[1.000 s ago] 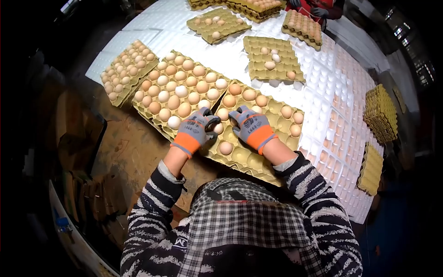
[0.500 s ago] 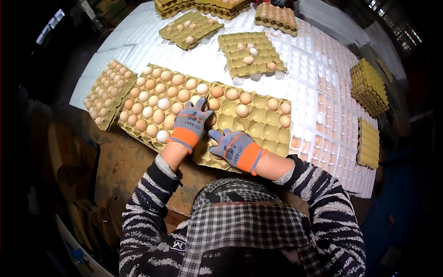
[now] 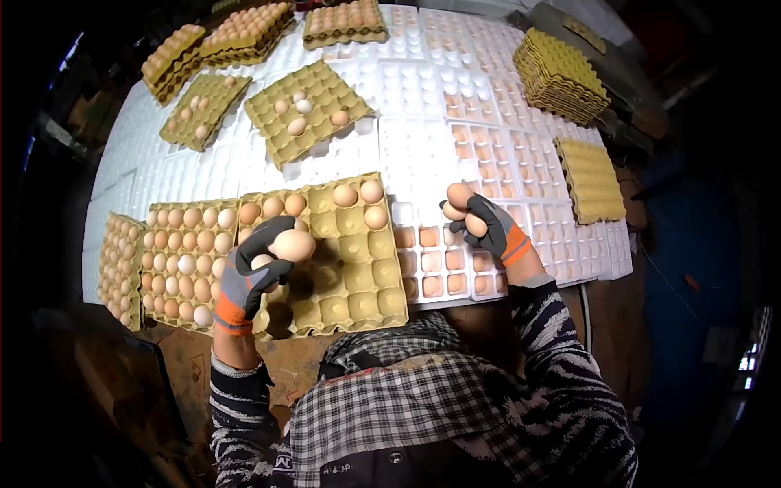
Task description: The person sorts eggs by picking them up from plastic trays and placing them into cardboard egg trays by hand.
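My left hand (image 3: 256, 272), in a grey and orange glove, is closed around eggs (image 3: 294, 246) above the pulp egg tray (image 3: 358, 313). That tray holds a few eggs along its far rows, and many of its cups are bare. My right hand (image 3: 490, 230), gloved alike, grips three brown eggs (image 3: 460, 195) over the white plastic egg trays (image 3: 443, 236). Brown eggs sit in the near pockets of those white trays. Left of the pulp tray lies a pulp tray filled with eggs (image 3: 186, 264), partly covered by my left hand.
Another filled tray (image 3: 119, 272) tilts at the far left. Two pulp trays with few eggs (image 3: 313, 77) (image 3: 181, 122) lie farther back. Stacked full trays (image 3: 244, 37) stand behind them. A pile of pulp trays (image 3: 561, 77) and a single pulp tray (image 3: 590, 179) are on the right.
Both hands have lifted off the pulp tray with eggs in them. My right hand has moved right, over the white trays. The camera view has turned to the right.
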A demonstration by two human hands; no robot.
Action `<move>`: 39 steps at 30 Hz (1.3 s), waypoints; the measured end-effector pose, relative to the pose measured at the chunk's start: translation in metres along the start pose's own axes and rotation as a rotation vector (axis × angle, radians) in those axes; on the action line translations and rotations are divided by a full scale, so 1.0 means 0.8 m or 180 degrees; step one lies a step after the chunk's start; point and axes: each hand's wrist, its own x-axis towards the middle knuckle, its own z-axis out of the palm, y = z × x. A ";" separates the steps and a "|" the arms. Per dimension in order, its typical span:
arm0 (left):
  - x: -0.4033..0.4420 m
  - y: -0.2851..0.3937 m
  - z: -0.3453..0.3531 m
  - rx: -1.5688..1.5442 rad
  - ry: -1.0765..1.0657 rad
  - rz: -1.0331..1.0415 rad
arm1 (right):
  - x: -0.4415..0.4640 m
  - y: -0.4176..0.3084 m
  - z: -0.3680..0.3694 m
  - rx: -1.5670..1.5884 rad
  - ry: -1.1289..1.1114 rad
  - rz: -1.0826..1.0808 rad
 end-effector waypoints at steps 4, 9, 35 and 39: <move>0.059 0.010 0.091 0.0737 -0.0639 0.0757 | 0.052 0.026 -0.091 -0.1506 0.0453 0.0391; 0.139 0.004 0.210 0.2781 -0.1443 0.0914 | 0.073 0.029 -0.055 -0.5237 0.0262 0.0268; 0.291 -0.139 0.328 0.4036 -0.1623 0.0090 | 0.236 0.088 -0.180 -0.4479 0.0542 -0.2583; 0.258 -0.088 0.302 0.3538 -0.1361 0.0457 | 0.229 0.077 -0.175 -0.4087 0.0838 -0.2704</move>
